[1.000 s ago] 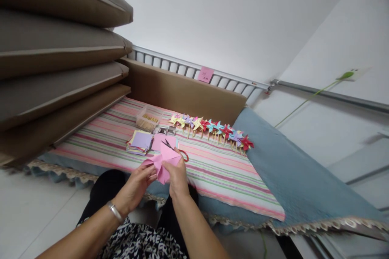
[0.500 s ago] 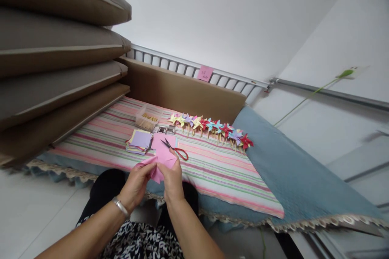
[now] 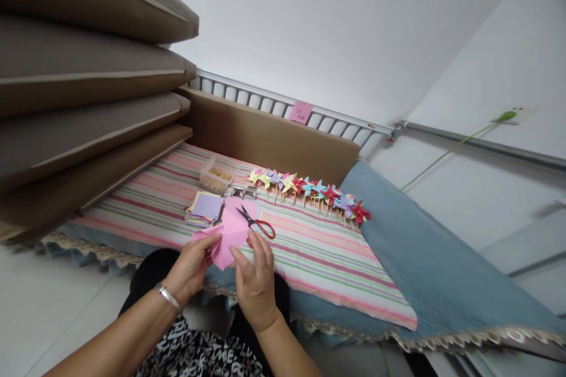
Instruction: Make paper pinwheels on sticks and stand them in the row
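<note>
A creased piece of pink paper (image 3: 226,252) is pinched between the thumb and fingers of my left hand (image 3: 194,262), which wears a silver bracelet. Beside the paper's right edge is my right hand (image 3: 257,280), thumb and fingers apart, the thumb tip close to the paper. Just beyond my right fingertips lie red-handled scissors (image 3: 260,225), their blades over a flat pink sheet (image 3: 234,207). To the left sits a stack of coloured paper squares (image 3: 207,206), a lilac one on top.
A clear plastic box (image 3: 216,175) of sticks stands behind the stack. Several paper pinwheels (image 3: 316,187) on sticks run in a row across the striped cloth (image 3: 327,259). Large brown cushions (image 3: 97,65) are piled at left; a brown board (image 3: 269,132) stands at the back.
My right hand has let go of the pink paper and shifted a little right and down, its fingers opening. My left hand still holds the paper, moved slightly left.
</note>
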Action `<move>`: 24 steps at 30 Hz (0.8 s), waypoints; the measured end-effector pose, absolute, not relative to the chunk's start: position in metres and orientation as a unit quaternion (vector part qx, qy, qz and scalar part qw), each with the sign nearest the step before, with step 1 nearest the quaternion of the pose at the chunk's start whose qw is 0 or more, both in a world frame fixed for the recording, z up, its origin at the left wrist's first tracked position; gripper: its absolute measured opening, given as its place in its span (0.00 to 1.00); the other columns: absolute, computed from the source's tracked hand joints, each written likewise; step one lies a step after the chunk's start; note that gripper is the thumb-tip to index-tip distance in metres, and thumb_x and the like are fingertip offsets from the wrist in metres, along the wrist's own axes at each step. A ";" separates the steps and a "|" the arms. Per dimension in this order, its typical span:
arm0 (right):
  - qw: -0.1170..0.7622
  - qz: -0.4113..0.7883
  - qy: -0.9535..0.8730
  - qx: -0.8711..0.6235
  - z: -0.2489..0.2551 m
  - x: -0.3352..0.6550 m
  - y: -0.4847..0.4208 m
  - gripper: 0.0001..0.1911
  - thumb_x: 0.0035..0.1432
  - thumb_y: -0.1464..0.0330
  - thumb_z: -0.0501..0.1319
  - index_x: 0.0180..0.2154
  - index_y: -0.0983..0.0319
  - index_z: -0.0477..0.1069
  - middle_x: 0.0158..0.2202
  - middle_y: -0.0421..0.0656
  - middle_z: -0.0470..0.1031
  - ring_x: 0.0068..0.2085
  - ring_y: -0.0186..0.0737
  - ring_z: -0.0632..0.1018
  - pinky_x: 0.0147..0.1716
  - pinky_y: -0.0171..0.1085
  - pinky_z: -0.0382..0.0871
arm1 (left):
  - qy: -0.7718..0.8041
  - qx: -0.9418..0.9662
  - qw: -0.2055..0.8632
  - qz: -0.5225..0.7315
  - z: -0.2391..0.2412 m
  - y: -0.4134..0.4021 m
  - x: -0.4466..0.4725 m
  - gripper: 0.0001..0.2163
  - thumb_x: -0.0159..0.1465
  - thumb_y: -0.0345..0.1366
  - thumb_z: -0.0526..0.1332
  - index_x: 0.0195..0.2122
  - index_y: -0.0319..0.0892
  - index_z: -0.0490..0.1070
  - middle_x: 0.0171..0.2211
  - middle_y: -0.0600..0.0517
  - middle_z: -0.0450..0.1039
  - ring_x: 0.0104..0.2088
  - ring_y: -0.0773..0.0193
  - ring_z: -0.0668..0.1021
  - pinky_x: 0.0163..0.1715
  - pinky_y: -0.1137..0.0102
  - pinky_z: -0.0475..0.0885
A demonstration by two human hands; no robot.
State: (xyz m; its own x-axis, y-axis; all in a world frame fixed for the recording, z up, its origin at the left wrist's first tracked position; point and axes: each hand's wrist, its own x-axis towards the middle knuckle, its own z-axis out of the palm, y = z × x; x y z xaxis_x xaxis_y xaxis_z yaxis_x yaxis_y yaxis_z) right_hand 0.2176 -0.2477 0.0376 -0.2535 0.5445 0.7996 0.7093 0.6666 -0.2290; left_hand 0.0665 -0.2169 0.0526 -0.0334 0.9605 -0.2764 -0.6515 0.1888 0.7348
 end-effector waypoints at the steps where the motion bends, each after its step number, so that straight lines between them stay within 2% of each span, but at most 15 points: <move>1: 0.446 -0.106 -0.799 -0.390 0.041 0.217 -0.247 0.26 0.54 0.82 0.53 0.48 0.51 0.69 0.62 0.44 0.56 0.63 0.48 0.56 0.57 0.56 0.56 | 0.388 0.200 0.670 0.600 0.053 -0.217 0.067 0.09 0.44 0.32 0.71 0.22 0.38 0.72 0.18 0.56 0.70 0.21 0.68 0.72 0.28 0.72 0.69; 5: 0.398 -0.132 -0.825 -0.379 0.054 0.214 -0.244 0.14 0.55 0.78 0.57 0.36 0.55 0.74 0.57 0.44 0.64 0.62 0.47 0.58 0.58 0.57 0.53 | 0.385 0.205 0.676 0.594 0.054 -0.219 0.067 0.09 0.43 0.32 0.71 0.23 0.37 0.73 0.20 0.54 0.72 0.23 0.66 0.73 0.28 0.72 0.69; 8: 0.394 -0.106 -0.829 -0.383 0.059 0.212 -0.242 0.09 0.57 0.75 0.58 0.33 0.57 0.75 0.54 0.46 0.68 0.61 0.49 0.59 0.59 0.57 0.52 | 0.390 0.216 0.667 0.597 0.055 -0.221 0.067 0.09 0.43 0.32 0.72 0.24 0.36 0.74 0.22 0.52 0.74 0.24 0.66 0.73 0.28 0.73 0.69; 13: 0.438 -0.008 -0.799 -0.413 0.060 0.211 -0.238 0.08 0.58 0.73 0.58 0.31 0.61 0.76 0.56 0.49 0.67 0.63 0.51 0.57 0.58 0.54 0.55 | 0.385 0.238 0.660 0.599 0.051 -0.223 0.069 0.10 0.41 0.33 0.72 0.22 0.36 0.75 0.21 0.53 0.73 0.23 0.68 0.71 0.27 0.74 0.67; 21: 0.450 0.106 -0.731 -0.502 0.069 0.203 -0.235 0.06 0.55 0.68 0.63 0.27 0.59 0.76 0.54 0.49 0.69 0.62 0.51 0.59 0.57 0.52 0.54 | 0.347 0.278 0.674 0.590 0.047 -0.221 0.071 0.07 0.44 0.33 0.71 0.21 0.37 0.74 0.20 0.54 0.72 0.23 0.69 0.70 0.26 0.74 0.65; 24: 0.448 0.127 -0.715 -0.521 0.070 0.200 -0.235 0.06 0.53 0.69 0.64 0.25 0.60 0.76 0.54 0.49 0.69 0.62 0.50 0.59 0.58 0.51 0.53 | 0.351 0.273 0.674 0.590 0.047 -0.221 0.071 0.07 0.45 0.33 0.71 0.24 0.38 0.75 0.22 0.54 0.73 0.25 0.68 0.71 0.29 0.73 0.65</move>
